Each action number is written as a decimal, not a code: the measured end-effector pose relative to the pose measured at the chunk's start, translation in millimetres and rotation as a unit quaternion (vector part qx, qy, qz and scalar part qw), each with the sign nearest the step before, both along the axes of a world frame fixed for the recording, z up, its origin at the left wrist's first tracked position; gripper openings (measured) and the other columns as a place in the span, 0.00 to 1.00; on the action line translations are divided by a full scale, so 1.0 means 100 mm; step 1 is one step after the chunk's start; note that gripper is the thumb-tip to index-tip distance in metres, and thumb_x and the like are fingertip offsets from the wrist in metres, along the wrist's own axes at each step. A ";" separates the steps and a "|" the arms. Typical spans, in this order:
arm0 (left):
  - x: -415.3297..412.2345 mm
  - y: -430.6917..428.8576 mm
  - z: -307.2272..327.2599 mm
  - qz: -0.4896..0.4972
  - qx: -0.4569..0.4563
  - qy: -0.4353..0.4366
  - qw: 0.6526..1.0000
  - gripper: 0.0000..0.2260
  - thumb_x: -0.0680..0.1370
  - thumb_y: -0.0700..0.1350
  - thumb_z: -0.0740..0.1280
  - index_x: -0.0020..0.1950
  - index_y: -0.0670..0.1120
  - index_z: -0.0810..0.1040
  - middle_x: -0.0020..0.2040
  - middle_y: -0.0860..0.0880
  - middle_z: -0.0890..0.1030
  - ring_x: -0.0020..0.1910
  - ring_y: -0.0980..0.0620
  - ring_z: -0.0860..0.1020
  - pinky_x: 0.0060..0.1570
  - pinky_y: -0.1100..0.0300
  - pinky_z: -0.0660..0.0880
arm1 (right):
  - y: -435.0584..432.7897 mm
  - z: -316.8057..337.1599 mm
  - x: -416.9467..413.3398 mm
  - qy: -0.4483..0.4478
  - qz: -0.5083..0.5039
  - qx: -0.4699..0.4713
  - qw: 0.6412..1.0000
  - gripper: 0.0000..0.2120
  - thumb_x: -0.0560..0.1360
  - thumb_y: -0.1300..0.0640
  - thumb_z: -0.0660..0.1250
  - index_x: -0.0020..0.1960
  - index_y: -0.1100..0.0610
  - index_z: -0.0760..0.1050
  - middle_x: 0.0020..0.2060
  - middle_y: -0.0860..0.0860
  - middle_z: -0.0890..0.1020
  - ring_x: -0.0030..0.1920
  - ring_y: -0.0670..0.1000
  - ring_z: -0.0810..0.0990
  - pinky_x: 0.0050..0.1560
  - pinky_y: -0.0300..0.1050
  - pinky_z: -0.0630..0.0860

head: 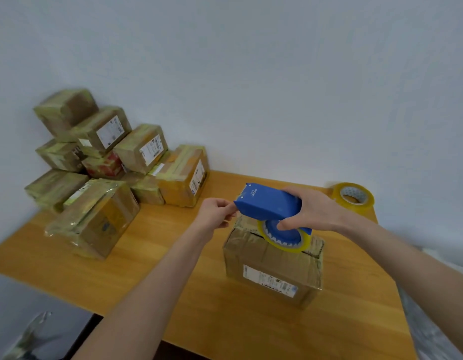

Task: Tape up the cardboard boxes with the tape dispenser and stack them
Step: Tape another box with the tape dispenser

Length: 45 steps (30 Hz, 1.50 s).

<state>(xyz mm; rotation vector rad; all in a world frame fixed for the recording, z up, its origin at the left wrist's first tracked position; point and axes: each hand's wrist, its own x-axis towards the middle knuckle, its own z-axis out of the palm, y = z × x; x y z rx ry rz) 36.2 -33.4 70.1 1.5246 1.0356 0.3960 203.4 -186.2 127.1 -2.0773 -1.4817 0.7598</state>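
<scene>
A blue tape dispenser point(268, 203) with a yellowish tape roll hangs just above a brown cardboard box point(273, 266) on the wooden table point(152, 255). My right hand point(312, 210) grips the dispenser from the right side. My left hand point(217, 213) pinches at the dispenser's front edge, where the tape end comes out; the tape itself is too clear to make out. The box has a white label on its near side and its top flaps show a dark gap.
A pile of several taped boxes point(108, 162) leans against the wall at the table's back left, one large box point(97, 216) in front of it. A spare tape roll point(352, 198) lies at the back right corner. The table edge runs close on the right.
</scene>
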 end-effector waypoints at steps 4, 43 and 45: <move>-0.21 0.24 -0.06 0.036 0.015 0.021 0.999 0.09 0.78 0.46 0.69 0.42 0.42 0.81 0.37 0.48 0.77 0.36 0.54 0.73 0.31 0.66 0.73 | -0.11 0.01 0.07 -0.026 -0.010 -0.002 1.000 0.29 0.59 0.43 0.69 0.59 0.45 0.71 0.48 0.43 0.77 0.46 0.43 0.78 0.40 0.36 0.72; -0.23 -0.30 -0.74 -0.389 0.503 0.285 0.718 0.45 0.69 0.72 0.38 0.78 0.45 0.41 0.79 0.47 0.46 0.78 0.51 0.42 0.76 0.55 0.39 | -0.08 -0.26 -0.05 -0.146 -0.035 -0.086 0.985 0.33 0.66 0.37 0.73 0.65 0.46 0.67 0.52 0.46 0.77 0.49 0.49 0.78 0.48 0.46 0.78; -0.22 -0.31 -0.72 -0.386 0.495 0.289 0.723 0.44 0.70 0.71 0.42 0.78 0.45 0.41 0.79 0.48 0.45 0.78 0.52 0.42 0.75 0.57 0.38 | -0.09 -0.23 -0.05 -0.144 -0.025 -0.087 0.985 0.32 0.67 0.40 0.73 0.66 0.46 0.67 0.52 0.46 0.77 0.49 0.49 0.78 0.48 0.46 0.79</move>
